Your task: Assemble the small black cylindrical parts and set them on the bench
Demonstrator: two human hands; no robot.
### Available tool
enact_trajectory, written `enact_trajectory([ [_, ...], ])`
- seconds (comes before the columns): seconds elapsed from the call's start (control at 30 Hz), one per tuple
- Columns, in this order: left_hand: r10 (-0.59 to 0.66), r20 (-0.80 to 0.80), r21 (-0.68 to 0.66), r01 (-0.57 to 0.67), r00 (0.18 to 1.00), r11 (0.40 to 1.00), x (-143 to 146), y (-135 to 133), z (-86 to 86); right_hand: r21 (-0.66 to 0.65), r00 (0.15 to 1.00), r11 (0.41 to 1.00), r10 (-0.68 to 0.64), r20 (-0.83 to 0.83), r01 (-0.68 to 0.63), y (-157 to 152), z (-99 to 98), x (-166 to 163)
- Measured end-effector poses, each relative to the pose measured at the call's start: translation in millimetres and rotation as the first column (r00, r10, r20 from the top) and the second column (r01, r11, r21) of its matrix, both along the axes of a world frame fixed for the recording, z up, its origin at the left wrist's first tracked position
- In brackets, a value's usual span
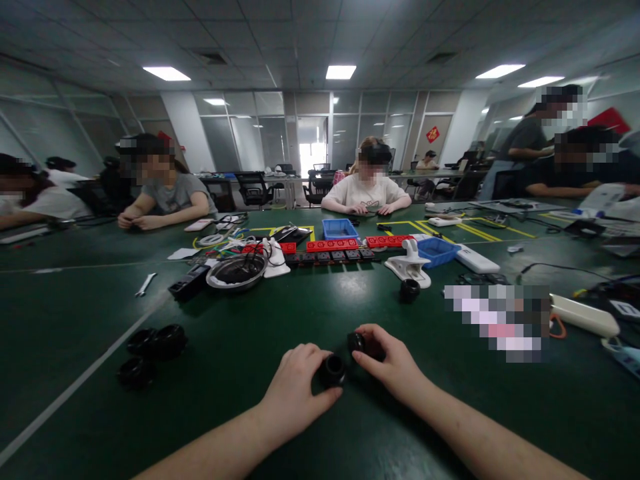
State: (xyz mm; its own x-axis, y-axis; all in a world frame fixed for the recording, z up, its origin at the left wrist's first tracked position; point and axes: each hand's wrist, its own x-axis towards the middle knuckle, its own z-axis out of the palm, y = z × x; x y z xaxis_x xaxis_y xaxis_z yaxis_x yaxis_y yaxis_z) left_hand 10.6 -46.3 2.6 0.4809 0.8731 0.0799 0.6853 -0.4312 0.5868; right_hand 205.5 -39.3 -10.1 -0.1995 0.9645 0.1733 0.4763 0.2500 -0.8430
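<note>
My left hand (296, 389) rests on the green table (260, 320) with its fingers curled round a small black ring-shaped part (333, 370). Close beside it, my right hand (391, 363) pinches a second small black round part (356, 342) between thumb and fingers. The two parts sit a few centimetres apart, low over the table surface. Both forearms reach in from the bottom edge.
Three black round parts (153, 350) lie at the left. Another black ring (410, 289) sits ahead, near a white clamp-like tool (411, 265). A metal bowl (237, 272), red and black power strips (333, 250) and blue trays (340, 229) stand mid-table. Several people sit around the table.
</note>
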Motion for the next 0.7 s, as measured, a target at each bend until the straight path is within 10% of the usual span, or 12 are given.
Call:
enact_trajectory([
  [0.5,0.074,0.002,0.076,-0.073,0.997,0.994,-2.7,0.5,-7.2,0.124,0.945,0.99,-0.108,0.31,0.072,10.2,-10.9,8.0],
  [0.7,0.108,-0.026,0.153,-0.103,0.994,0.983,-9.2,-0.2,-8.9,0.422,0.935,0.903,-0.218,0.278,0.085,-4.4,26.6,9.6],
])
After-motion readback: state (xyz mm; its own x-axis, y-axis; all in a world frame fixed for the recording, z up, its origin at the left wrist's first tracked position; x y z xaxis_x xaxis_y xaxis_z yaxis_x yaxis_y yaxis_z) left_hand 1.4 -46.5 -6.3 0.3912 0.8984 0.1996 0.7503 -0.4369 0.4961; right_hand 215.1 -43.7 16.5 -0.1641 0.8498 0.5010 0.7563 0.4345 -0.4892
